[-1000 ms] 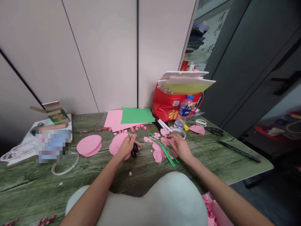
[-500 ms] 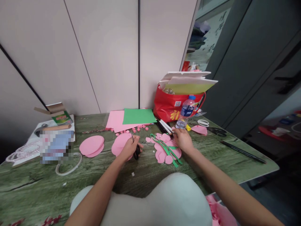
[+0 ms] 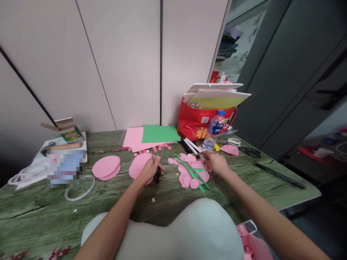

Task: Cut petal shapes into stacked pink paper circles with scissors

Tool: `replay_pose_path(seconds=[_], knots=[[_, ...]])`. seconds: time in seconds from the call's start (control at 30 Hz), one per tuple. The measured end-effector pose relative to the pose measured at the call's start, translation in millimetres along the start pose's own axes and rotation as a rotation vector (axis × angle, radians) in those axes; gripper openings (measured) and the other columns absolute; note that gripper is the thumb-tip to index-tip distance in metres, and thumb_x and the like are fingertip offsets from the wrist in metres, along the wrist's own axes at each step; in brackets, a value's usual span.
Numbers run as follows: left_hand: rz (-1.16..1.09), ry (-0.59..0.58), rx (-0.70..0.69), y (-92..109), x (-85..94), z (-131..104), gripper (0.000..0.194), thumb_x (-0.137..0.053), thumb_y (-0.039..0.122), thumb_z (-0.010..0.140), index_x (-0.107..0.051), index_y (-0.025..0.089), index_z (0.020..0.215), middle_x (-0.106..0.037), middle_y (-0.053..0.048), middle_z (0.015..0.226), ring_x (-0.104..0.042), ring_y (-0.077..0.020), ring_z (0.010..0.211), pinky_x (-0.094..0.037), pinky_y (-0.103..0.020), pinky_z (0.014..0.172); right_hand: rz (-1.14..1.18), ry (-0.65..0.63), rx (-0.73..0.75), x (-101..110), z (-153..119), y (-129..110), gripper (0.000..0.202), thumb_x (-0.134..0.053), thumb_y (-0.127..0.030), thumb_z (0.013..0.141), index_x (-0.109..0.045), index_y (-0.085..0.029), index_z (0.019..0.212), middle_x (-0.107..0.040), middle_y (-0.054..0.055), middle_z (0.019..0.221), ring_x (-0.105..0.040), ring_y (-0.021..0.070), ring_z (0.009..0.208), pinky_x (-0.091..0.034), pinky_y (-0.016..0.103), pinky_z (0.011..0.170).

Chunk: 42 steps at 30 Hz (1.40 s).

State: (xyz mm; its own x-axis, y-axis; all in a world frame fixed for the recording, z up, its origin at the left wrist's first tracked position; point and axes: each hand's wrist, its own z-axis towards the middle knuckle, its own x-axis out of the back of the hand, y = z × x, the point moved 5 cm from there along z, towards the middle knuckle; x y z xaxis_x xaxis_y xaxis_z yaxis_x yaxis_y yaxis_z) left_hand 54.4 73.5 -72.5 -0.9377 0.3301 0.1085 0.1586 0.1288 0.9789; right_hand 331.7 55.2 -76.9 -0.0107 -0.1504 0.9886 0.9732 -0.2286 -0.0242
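My left hand (image 3: 152,169) is closed on black-handled scissors (image 3: 157,175), above a stack of pink paper circles (image 3: 137,163). The fingers of my right hand (image 3: 217,162) are closed on a pale, shiny ring (image 3: 203,154) that looks like a roll of tape, partly hidden by the fingers. Just left of this hand lies a pile of pink paper petals (image 3: 185,179) with green paper strips (image 3: 193,172) across it. White and black pens (image 3: 191,146) lie behind the ring.
A red bag (image 3: 189,121) holding boards and a water bottle (image 3: 215,130) stand at the back. Green paper (image 3: 160,133) lies on pink sheets. More pink circles (image 3: 106,167) and a white ring (image 3: 80,189) lie left. Black pencils (image 3: 279,175) are far right. A pale cushion-like shape (image 3: 206,227) is nearest me.
My right hand has moved slightly right and the pale ring now shows in its fingers. The left hand with the scissors has stayed nearly still.
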Motion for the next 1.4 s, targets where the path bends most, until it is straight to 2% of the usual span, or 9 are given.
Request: replay_pose_path(seconds=[0.23, 0.4, 0.5, 0.6, 0.77, 0.93, 1.03, 1.13, 1.4], knots=[[0.010, 0.002, 0.005, 0, 1.0, -1, 0.025, -0.039, 0.037, 0.084, -0.043, 0.017, 0.100, -0.063, -0.002, 0.062, -0.058, -0.0139, 0.045, -0.043, -0.021, 0.036, -0.022, 0.028, -0.021, 19, 0, 26, 0.030, -0.043, -0.023, 0.083, -0.051, -0.020, 0.111, -0.067, 0.009, 0.090, -0.062, 0.0201, 0.084, -0.041, 0.026, 0.066], [0.017, 0.004, 0.004, -1, 0.7, 1, 0.026, -0.039, 0.037, 0.084, -0.043, 0.017, 0.100, -0.063, -0.002, 0.062, -0.058, -0.0136, 0.045, -0.043, -0.021, 0.035, -0.073, 0.044, -0.112, 26, 0, 56, 0.028, -0.044, -0.021, 0.081, -0.057, -0.017, 0.106, -0.066, 0.015, 0.088, -0.063, 0.0277, 0.083, -0.043, 0.034, 0.065], [0.020, 0.005, 0.004, -1, 0.3, 1, 0.027, -0.039, 0.038, 0.084, -0.043, 0.017, 0.100, -0.063, -0.002, 0.062, -0.058, -0.0136, 0.045, -0.043, -0.021, 0.036, -0.091, 0.069, -0.148, 20, 0, 62, 0.028, -0.041, -0.014, 0.080, -0.060, -0.012, 0.101, -0.064, 0.021, 0.091, -0.062, 0.0323, 0.084, -0.043, 0.040, 0.068], [0.026, 0.011, 0.006, 1, 0.3, 0, 0.026, -0.038, 0.038, 0.084, -0.043, 0.017, 0.099, -0.063, -0.002, 0.062, -0.057, -0.0139, 0.044, -0.043, -0.022, 0.035, -0.063, 0.088, -0.124, 10, 7, 52, 0.027, -0.039, -0.016, 0.083, -0.062, -0.010, 0.097, -0.062, 0.023, 0.099, -0.059, 0.0328, 0.091, -0.042, 0.042, 0.073], [0.036, 0.011, 0.006, 1, 0.8, 0, 0.022, -0.036, 0.034, 0.085, -0.044, 0.017, 0.098, -0.062, -0.001, 0.061, -0.056, -0.0139, 0.044, -0.043, -0.023, 0.035, 0.082, 0.026, -0.032, -11, 33, 21, 0.031, -0.043, -0.031, 0.086, -0.055, -0.017, 0.111, -0.065, 0.012, 0.098, -0.061, 0.0208, 0.091, -0.044, 0.027, 0.073], [0.038, 0.013, 0.007, -2, 1.2, 1, 0.024, -0.038, 0.037, 0.084, -0.043, 0.019, 0.099, -0.062, -0.001, 0.063, -0.057, -0.0146, 0.046, -0.043, -0.023, 0.036, 0.156, -0.102, -0.119, -25, 58, 3, 0.040, -0.049, -0.046, 0.081, -0.059, -0.013, 0.103, -0.066, 0.013, 0.091, -0.062, 0.0224, 0.087, -0.046, 0.029, 0.069], [0.042, 0.012, 0.008, -1, 0.7, 1, 0.025, -0.039, 0.038, 0.084, -0.044, 0.019, 0.098, -0.062, -0.001, 0.063, -0.058, -0.0158, 0.048, -0.042, -0.023, 0.036, 0.177, -0.199, -0.200, -28, 69, -3, 0.034, -0.048, -0.042, 0.084, -0.059, -0.013, 0.098, -0.063, 0.009, 0.094, -0.060, 0.0189, 0.085, -0.048, 0.033, 0.072], [0.045, 0.013, 0.006, 0, 0.7, 0, 0.024, -0.037, 0.037, 0.084, -0.043, 0.018, 0.098, -0.060, 0.000, 0.061, -0.058, -0.0163, 0.048, -0.042, -0.023, 0.035, 0.197, -0.256, -0.262, -28, 76, -8, 0.028, -0.049, -0.032, 0.085, -0.053, -0.014, 0.107, -0.057, 0.007, 0.105, -0.058, 0.0169, 0.089, -0.049, 0.037, 0.076], [0.040, 0.007, -0.015, 2, 1.5, -2, 0.025, -0.040, 0.041, 0.082, -0.044, 0.020, 0.093, -0.058, 0.001, 0.059, -0.058, -0.0158, 0.048, -0.040, -0.023, 0.036, 0.316, -0.199, -0.292, -15, 80, -13, 0.029, -0.050, -0.029, 0.085, -0.052, -0.014, 0.110, -0.054, 0.009, 0.110, -0.056, 0.0184, 0.094, -0.048, 0.038, 0.079]])
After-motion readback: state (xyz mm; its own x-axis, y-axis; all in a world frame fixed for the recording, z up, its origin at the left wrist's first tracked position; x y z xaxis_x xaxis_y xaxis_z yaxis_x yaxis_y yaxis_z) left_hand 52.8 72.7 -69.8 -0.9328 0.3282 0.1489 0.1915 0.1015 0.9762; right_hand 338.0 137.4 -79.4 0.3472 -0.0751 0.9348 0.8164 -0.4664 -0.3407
